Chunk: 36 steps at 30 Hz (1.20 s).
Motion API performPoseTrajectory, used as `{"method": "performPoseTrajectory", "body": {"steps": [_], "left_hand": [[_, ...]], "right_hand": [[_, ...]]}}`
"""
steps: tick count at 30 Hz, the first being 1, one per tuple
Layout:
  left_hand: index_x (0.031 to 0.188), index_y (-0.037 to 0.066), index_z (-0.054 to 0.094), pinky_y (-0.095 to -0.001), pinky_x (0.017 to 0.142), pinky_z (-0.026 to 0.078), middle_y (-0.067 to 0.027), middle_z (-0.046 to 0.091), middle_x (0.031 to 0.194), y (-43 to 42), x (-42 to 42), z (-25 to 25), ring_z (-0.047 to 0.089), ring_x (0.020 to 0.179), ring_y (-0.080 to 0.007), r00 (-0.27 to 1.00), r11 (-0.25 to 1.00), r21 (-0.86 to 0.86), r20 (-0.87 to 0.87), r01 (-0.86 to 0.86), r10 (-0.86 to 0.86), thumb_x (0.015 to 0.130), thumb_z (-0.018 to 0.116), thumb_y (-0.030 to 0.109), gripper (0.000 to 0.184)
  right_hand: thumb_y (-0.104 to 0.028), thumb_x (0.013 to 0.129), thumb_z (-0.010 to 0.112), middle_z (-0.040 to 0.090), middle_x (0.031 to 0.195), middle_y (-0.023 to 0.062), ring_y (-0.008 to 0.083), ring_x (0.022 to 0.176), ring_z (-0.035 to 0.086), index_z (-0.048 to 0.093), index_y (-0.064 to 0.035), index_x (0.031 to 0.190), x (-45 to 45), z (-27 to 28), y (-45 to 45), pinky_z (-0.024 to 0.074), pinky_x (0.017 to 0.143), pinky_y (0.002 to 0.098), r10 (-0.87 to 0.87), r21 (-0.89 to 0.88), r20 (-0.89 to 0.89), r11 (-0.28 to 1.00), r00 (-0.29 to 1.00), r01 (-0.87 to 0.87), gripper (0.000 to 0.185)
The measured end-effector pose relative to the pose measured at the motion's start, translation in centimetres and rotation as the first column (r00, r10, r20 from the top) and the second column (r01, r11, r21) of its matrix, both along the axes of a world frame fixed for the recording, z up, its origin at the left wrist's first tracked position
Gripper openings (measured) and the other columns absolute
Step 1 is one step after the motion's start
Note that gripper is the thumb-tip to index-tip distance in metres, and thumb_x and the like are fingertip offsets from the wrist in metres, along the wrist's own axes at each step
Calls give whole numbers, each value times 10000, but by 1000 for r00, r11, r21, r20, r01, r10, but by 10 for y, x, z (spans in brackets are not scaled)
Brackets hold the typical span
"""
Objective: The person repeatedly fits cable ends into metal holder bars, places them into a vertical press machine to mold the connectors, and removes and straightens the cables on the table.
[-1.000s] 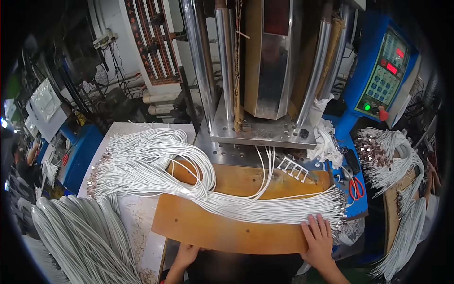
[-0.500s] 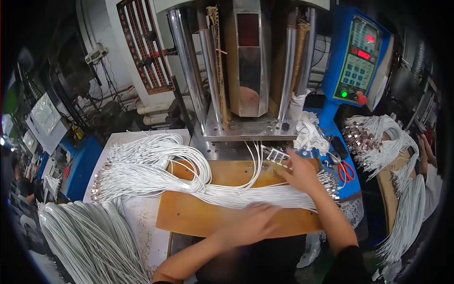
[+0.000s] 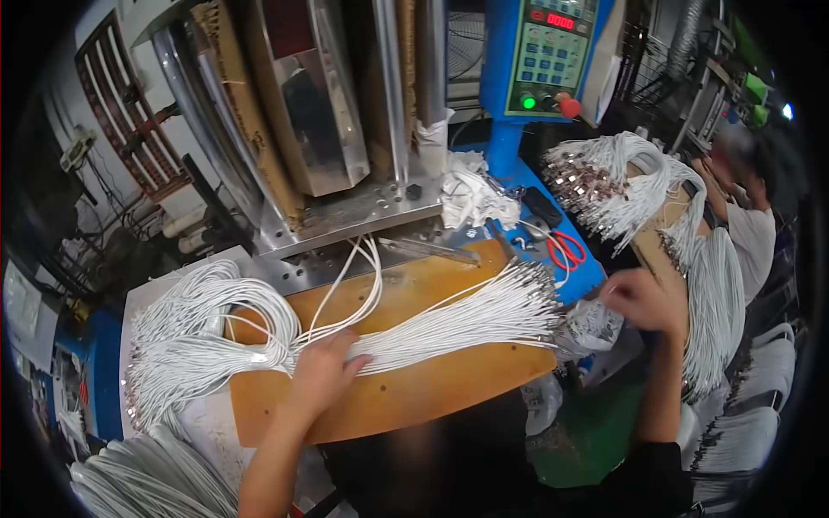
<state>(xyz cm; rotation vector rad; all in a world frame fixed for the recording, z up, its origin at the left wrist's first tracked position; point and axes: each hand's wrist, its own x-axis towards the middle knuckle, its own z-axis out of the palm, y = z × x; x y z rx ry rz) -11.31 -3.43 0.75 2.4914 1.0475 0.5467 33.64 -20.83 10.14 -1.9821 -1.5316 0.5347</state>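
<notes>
While the amber board (image 3: 432, 399) is spread along the near side, the white cable bundle (image 3: 458, 321) is laid across it lengthwise; at the left the cables are gathered into a loop beyond the board's end, and at the right they are fanned out to many small tips. The bundle is touched near the loop by the left hand (image 3: 324, 371); its thumb is held apart from the fingers, which are laid over the cables, though whether any strand is pinched cannot be told. A thick white coil (image 3: 155, 479) is seen low at the left. The right hand (image 3: 643, 300) is raised off the board, well apart from the left, beside a clear plastic bag (image 3: 591, 326); its fingers seem curled, but whether anything is pinched cannot be told. Farther back, red-handled scissors (image 3: 566, 250) are laid on a blue surface, near a crumpled white cloth (image 3: 475, 197); a few loose cables (image 3: 376, 281) are run up toward the metal press (image 3: 345, 222); behind these, a blue control box (image 3: 553, 65) is lit by red digits. Another cable pile (image 3: 596, 181) is heaped at the right, with a person (image 3: 749, 246) seen beyond.
</notes>
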Motion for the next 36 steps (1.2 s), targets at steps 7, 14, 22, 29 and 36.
{"method": "performPoseTrajectory", "body": {"steps": [7,14,22,29,36], "left_hand": [[975,-5,620,-418,778,509,-193,663,1002,2,9,-8,634,901,-396,990,995,58,114,81,-88,863,686,146,199],[966,-7,629,-392,755,498,-168,649,942,14,7,26,633,850,-351,997,910,-414,60,-20,49,864,649,80,136],[993,-22,638,-387,800,491,-169,646,951,14,22,3,617,899,-360,981,988,-87,157,126,-112,893,625,110,165],[976,-37,645,-404,776,516,-189,684,902,21,31,23,639,789,-368,991,960,-271,127,65,-31,913,605,117,172],[868,-16,669,-339,747,523,-91,687,811,39,-48,34,671,799,-183,530,554,-510,836,657,141,921,633,209,233]], "right_hand": [[-173,826,681,680,880,154,316,800,661,683,-29,939,-54,-50,68,516,697,407,207,15,304,975,930,-222,183],[-179,761,665,649,1071,161,322,1033,609,625,-51,1139,-211,-102,134,451,900,459,476,245,452,747,755,-618,401],[-84,627,642,662,838,130,327,881,633,660,-74,790,-102,-68,113,462,833,461,172,-28,776,970,607,-240,164],[-91,722,651,650,864,139,360,920,607,651,-46,950,-103,-70,105,449,873,481,305,147,497,893,812,-425,232],[-84,762,634,640,903,148,380,921,596,611,-40,964,-134,-81,120,460,854,466,450,-7,424,869,786,-494,208]]}}
